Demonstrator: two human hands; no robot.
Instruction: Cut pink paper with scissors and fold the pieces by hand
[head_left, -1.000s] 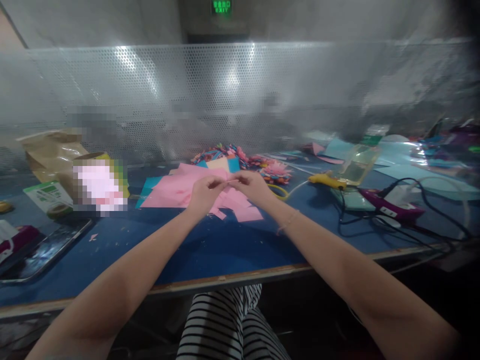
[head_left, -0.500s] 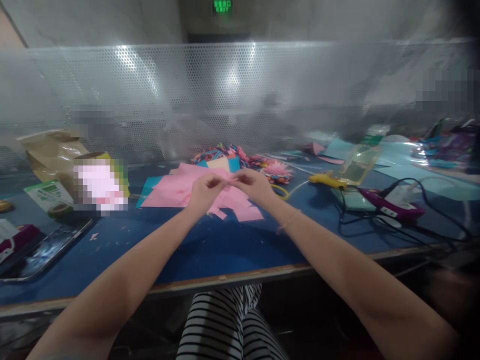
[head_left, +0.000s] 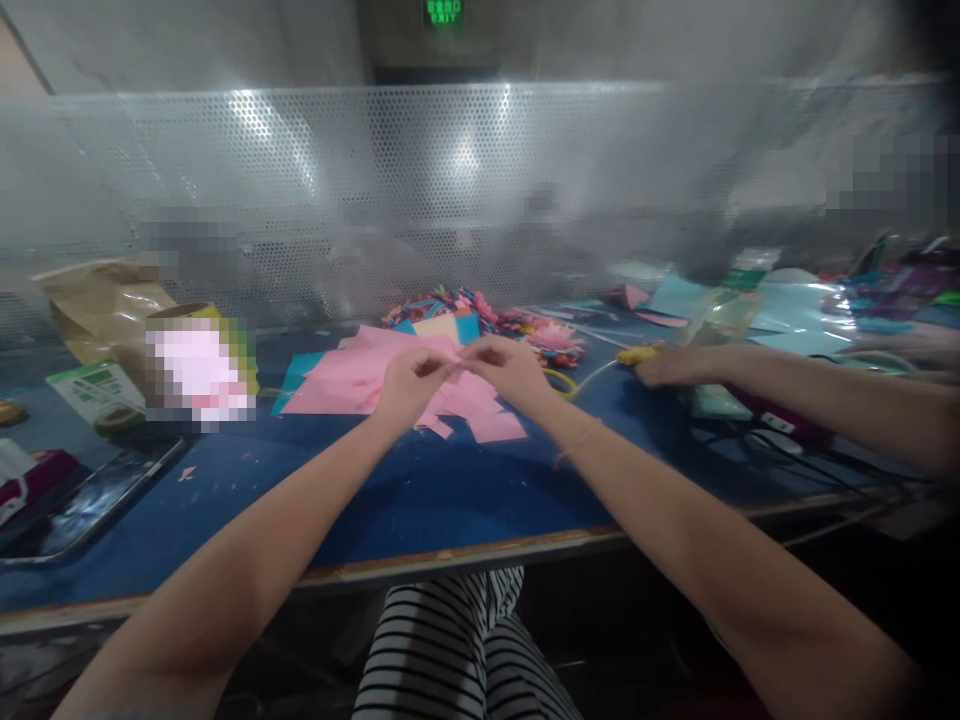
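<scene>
My left hand (head_left: 409,385) and my right hand (head_left: 506,368) meet fingertip to fingertip above a spread of pink paper sheets (head_left: 352,380) on the blue table (head_left: 420,495). Both hands are pinched closed on a small pink paper piece (head_left: 454,368) between them. Just behind the hands lies a heap of colourful paper flowers (head_left: 487,315). Loose pink squares (head_left: 491,425) lie under my right wrist.
Another person's arm (head_left: 825,395) reaches in from the right, its hand on a yellow glue gun (head_left: 637,355). A phone (head_left: 90,505) and a tape roll (head_left: 187,350) lie at the left. Cables, a purple tool and cyan sheets (head_left: 795,320) crowd the right. A perforated metal screen backs the table.
Another person's arm has come in from the right and laid its hand on the yellow glue gun. My own hands stay pinched together at the same spot.
</scene>
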